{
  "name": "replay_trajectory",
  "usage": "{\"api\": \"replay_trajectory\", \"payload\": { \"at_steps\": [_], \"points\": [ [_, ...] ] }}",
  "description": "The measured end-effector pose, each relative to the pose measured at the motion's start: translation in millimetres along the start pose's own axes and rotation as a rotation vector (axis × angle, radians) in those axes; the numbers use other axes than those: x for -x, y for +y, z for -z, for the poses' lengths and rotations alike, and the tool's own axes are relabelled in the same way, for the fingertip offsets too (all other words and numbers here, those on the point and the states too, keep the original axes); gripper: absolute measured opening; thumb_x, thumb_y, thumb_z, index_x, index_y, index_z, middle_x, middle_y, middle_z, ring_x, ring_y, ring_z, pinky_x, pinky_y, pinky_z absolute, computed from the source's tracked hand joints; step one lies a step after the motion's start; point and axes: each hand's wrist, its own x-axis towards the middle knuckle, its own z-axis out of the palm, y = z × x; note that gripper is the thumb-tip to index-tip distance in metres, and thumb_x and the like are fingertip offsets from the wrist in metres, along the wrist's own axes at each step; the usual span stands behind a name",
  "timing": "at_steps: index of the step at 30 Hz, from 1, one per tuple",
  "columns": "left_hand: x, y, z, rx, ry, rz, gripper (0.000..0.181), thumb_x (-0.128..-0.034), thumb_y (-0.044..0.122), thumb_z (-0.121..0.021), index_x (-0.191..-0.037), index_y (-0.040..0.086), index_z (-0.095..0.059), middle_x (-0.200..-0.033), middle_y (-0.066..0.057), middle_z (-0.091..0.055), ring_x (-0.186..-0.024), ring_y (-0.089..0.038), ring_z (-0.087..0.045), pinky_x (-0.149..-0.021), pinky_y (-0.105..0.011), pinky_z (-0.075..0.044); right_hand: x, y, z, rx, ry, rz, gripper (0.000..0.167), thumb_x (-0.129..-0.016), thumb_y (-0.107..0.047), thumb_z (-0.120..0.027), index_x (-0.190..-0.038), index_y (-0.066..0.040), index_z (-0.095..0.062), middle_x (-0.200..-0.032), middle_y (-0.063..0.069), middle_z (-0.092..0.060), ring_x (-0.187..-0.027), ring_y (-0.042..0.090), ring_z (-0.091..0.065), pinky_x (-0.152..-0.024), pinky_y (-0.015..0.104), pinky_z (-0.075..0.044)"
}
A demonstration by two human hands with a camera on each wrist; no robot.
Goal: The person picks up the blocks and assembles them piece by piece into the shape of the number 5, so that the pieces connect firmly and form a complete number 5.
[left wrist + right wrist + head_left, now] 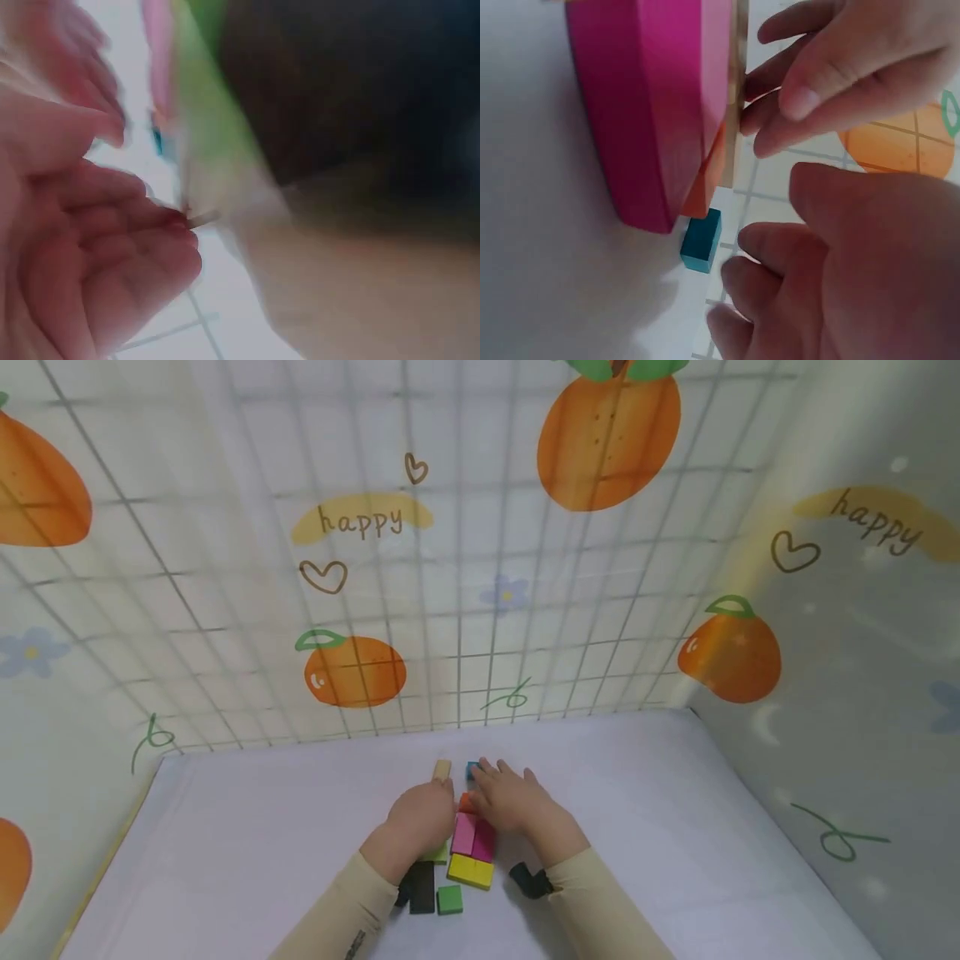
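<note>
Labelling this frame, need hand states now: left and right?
Left hand: open, fingertips at the beige block, thumb apart, no grip visible.
Right hand: open, holding nothing, near the teal block.

A small walled-in nook, home or studio unclear: printed walls (450,560) with oranges (356,672) and "happy" lettering (362,521) fill the upper frame and both sides, bordering a white bench (637,810)
</note>
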Motion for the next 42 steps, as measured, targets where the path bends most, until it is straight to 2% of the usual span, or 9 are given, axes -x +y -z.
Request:
{"api": "replay_trajectory", "payload": {
  "at_steps": [12, 15, 20, 22, 26, 29, 31, 34, 42],
  "points": [
    [-9.0, -31.0, 20.4, 0.056, -0.266, -0.114, 0.052, -0.103, 0.034, -0.052, -0.145, 0.004, -0.054, -0.156, -0.009, -0.047, -0.133, -0.019, -0.055, -0.116, -0.042, -0.041, -4.6, 5, 1, -0.092, -0.08, -0.016, 0.059, -0.104, -0.043, -0.049, -0.157, -0.019, -0.038, -0.165, 0.003, -0.034, -0.15, 0.032, -0.036, -0.118, 0.056, -0.035],
    [-9.9, -34.6, 20.8, 0.043, -0.228, -0.133, 0.054, -0.1031, 0.035, -0.052, -0.148, 0.005, -0.051, -0.151, -0.008, -0.054, -0.126, -0.018, -0.059, -0.113, -0.041, -0.044, -4.6, 6, -1, -0.108, -0.085, -0.009, 0.059, -0.104, -0.043, -0.05, -0.157, -0.019, -0.038, -0.165, 0.004, -0.033, -0.15, 0.031, -0.035, -0.118, 0.055, -0.035],
    [-9.6, -30.9, 18.4, -0.009, 0.036, -0.175, 0.043, -0.1067, 0.036, -0.046, -0.132, 0.006, -0.066, -0.126, -0.007, -0.071, -0.116, -0.02, -0.067, -0.102, -0.039, -0.053, -5.0, 7, -2, -0.15, -0.097, -0.001, 0.062, -0.102, -0.04, -0.054, -0.157, -0.017, -0.037, -0.166, 0.007, -0.031, -0.151, 0.031, -0.033, -0.116, 0.054, -0.037],
    [-8.5, -23.8, 16.4, 0.02, 0.09, -0.151, 0.042, -0.107, 0.039, -0.045, -0.112, 0.008, -0.073, -0.108, -0.005, -0.074, -0.099, -0.019, -0.07, -0.089, -0.036, -0.058, -5.4, 8, -2, -0.162, -0.097, 0.003, 0.061, -0.102, -0.038, -0.055, -0.157, -0.016, -0.038, -0.165, 0.009, -0.031, -0.151, 0.032, -0.034, -0.116, 0.053, -0.038],
    [-7.4, -9.8, 9.2, 0.074, 0.037, -0.051, 0.048, -0.1041, 0.046, -0.049, -0.077, 0.012, -0.069, -0.074, -0.002, -0.063, -0.065, -0.015, -0.057, -0.06, -0.03, -0.051, -7.2, 10, -2, -0.157, -0.086, 0.028, 0.06, -0.103, -0.035, -0.054, -0.156, -0.012, -0.039, -0.165, 0.01, -0.031, -0.15, 0.032, -0.034, -0.117, 0.053, -0.037],
    [-8.1, -6.2, 4.1, 0.08, -0.024, 0.016, 0.05, -0.1, 0.05, -0.055, -0.068, 0.013, -0.064, -0.079, -0.004, -0.067, -0.061, -0.016, -0.053, -0.055, -0.029, -0.045, -9.4, 12, -6, -0.145, -0.086, 0.028, 0.06, -0.104, -0.034, -0.053, -0.157, -0.012, -0.036, -0.167, 0.007, -0.028, -0.153, 0.029, -0.03, -0.119, 0.051, -0.034],
    [-8.5, -7.7, 2.2, 0.089, -0.047, 0.023, 0.049, -0.0976, 0.052, -0.058, -0.07, 0.013, -0.067, -0.101, -0.009, -0.075, -0.07, -0.017, -0.058, -0.062, -0.03, -0.048, -10.6, 13, -9, -0.135, -0.087, 0.015, 0.061, -0.104, -0.034, -0.052, -0.159, -0.015, -0.033, -0.168, 0.003, -0.026, -0.155, 0.026, -0.026, -0.12, 0.051, -0.032],
    [-8.6, -12.2, 3.1, 0.116, -0.084, -0.002, 0.051, -0.0959, 0.055, -0.06, -0.083, 0.009, -0.075, -0.135, -0.012, -0.066, -0.09, -0.02, -0.063, -0.08, -0.034, -0.055, -11.4, 15, -10, -0.122, -0.07, 0.0, 0.06, -0.104, -0.035, -0.051, -0.159, -0.018, -0.033, -0.168, 0.0, -0.025, -0.155, 0.025, -0.025, -0.121, 0.052, -0.031],
    [-13.1, -31.2, 10.6, 0.135, -0.176, -0.099, 0.074, -0.0833, 0.055, -0.072, -0.14, 0.008, -0.061, -0.14, -0.003, -0.062, -0.094, -0.015, -0.061, -0.09, -0.035, -0.056, -11.5, 16, -6, -0.148, -0.04, -0.024, 0.058, -0.103, -0.036, -0.052, -0.157, -0.019, -0.037, -0.166, -0.001, -0.031, -0.154, 0.025, -0.029, -0.119, 0.052, -0.033]
  ]
}}
